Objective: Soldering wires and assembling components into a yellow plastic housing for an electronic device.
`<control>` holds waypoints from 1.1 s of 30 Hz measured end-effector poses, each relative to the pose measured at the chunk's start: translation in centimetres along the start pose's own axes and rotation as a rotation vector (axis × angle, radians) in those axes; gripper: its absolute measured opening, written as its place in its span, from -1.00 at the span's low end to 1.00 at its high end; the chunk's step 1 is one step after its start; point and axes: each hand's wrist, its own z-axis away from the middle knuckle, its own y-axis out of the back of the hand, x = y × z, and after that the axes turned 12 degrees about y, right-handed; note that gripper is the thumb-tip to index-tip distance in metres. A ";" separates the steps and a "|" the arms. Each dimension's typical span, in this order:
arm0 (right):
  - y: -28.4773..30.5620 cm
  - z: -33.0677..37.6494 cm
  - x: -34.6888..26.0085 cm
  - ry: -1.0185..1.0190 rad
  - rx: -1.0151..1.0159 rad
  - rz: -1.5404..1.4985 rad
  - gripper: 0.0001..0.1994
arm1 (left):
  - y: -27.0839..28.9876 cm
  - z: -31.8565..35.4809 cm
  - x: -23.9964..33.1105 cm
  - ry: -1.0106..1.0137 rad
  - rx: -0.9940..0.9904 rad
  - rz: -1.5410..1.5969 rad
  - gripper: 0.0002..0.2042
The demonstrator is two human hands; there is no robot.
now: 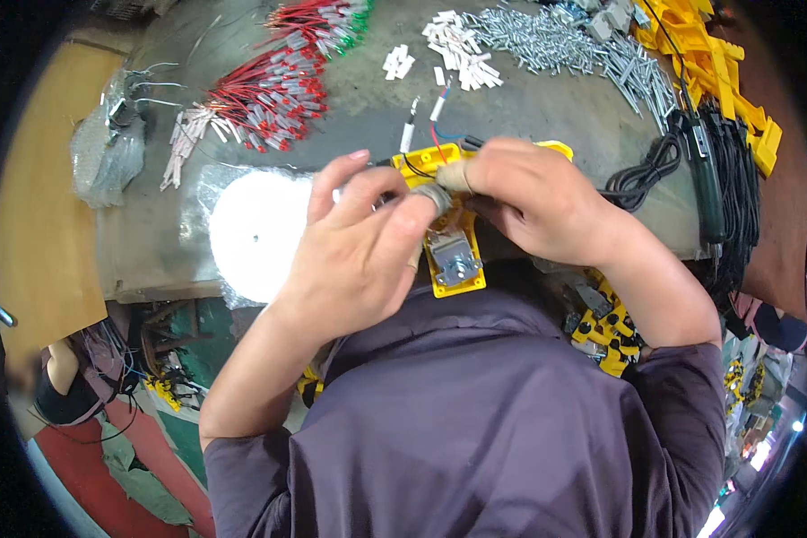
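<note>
A yellow plastic housing [471,280] lies at the table's near edge, in front of my body. In its lower part sits a small metal mechanism [455,258] with a round shaft. My left hand [354,242] comes over the housing from the left; its thumb and index finger are closed together, the other fingers raised. My right hand [538,197] pinches close beside them, over the middle of the housing. Tape or covers wrap some fingertips. What lies between the fingers is hidden. Black, red and blue wires run from the housing, and white sleeves [407,137] sit on wire ends beyond it.
Left of my hands lies a white disc [253,235] in clear plastic. Further back are red wires [282,94], white sleeves [462,49] and a heap of screws [542,40]. At right are a screwdriver-like tool [704,179], black cables [733,188] and yellow housings [704,63].
</note>
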 end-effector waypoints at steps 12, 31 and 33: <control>1.6 -0.9 0.1 0.210 -0.071 0.156 -0.65 | 6.6 -0.7 -5.8 0.380 0.048 -0.135 -0.61; 9.5 -13.4 18.6 -0.437 0.908 -0.506 -0.68 | 3.7 1.3 -3.9 0.325 0.497 0.234 -0.72; 9.6 -13.3 15.9 -0.228 1.122 -0.427 -0.67 | 3.6 1.8 -3.6 0.344 0.457 0.273 -0.71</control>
